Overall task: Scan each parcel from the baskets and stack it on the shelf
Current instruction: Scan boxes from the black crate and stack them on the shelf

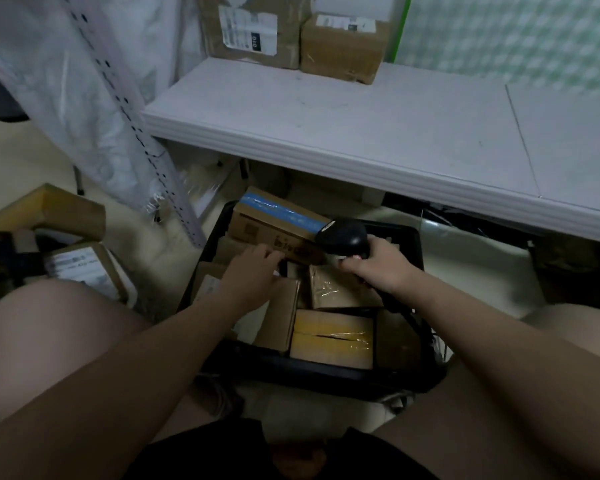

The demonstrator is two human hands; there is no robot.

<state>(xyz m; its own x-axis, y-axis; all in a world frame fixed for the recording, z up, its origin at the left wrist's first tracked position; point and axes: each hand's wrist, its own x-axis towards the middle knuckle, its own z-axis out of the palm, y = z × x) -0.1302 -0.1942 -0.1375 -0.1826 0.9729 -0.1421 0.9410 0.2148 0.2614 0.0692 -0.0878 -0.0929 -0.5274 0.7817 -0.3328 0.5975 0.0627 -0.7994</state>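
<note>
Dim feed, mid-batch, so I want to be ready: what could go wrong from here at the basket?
The cable trails from the scanner across the basket; a lifted parcel could snag it.
The right hand holds the scanner, so the left hand works alone among tightly packed parcels; a slip seems possible.
The blue-taped box sits propped at the far end and may shift.

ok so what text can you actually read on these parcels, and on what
"010", sideways in white on a black patch: label of the larger shelf box.
Rest of that label: too small to read.
Smaller shelf box label: too blurred.
Blue-taped box dark print: too blurred.
Floor parcel label: too blurred.
</note>
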